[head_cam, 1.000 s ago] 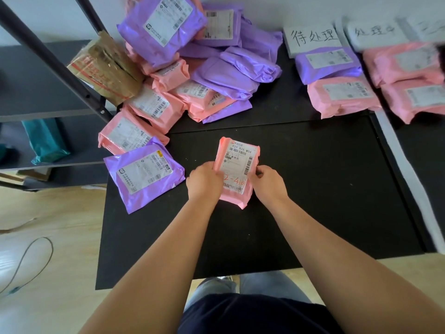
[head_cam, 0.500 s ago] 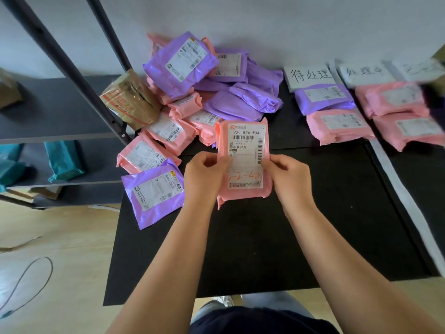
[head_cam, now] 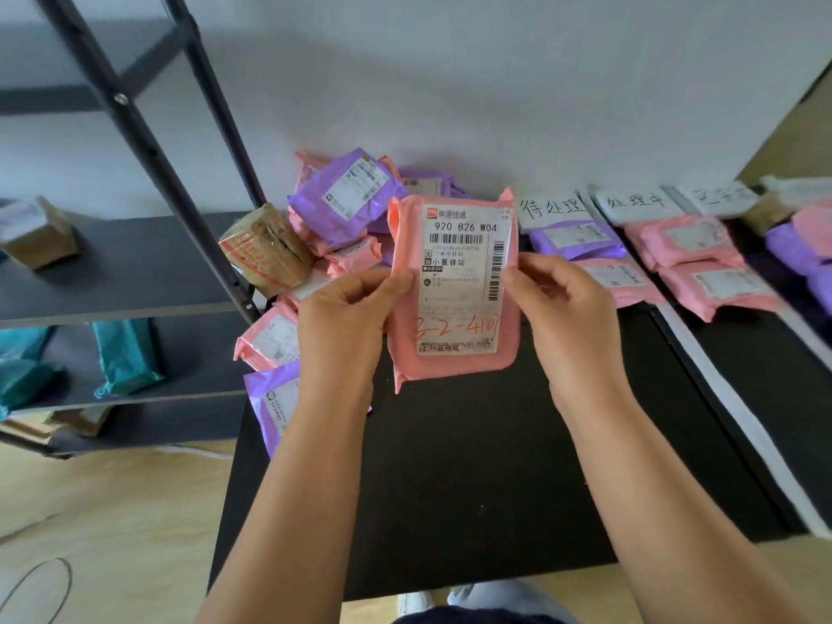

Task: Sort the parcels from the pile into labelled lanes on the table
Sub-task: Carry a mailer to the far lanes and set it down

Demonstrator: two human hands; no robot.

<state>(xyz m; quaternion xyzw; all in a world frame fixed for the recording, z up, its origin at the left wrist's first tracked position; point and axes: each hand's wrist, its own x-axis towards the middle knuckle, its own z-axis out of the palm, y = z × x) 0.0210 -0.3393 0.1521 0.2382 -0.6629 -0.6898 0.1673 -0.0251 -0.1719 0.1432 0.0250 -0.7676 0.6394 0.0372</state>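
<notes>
Lifted higher, nearer than half a second ago.
Pink parcel (head_cam: 454, 367) pinched at both sides by left hand (head_cam: 346, 317) and right hand (head_cam: 567, 308), above table (head_cam: 472, 466), before pile (head_cam: 346, 195); labelled "920 B26 W04", hand-marked "3-2-410".

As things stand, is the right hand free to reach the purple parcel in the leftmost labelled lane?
Probably not yet: the right hand pinches the pink parcel with the left hand. Otherwise nothing lies between it and the purple parcel.
</notes>
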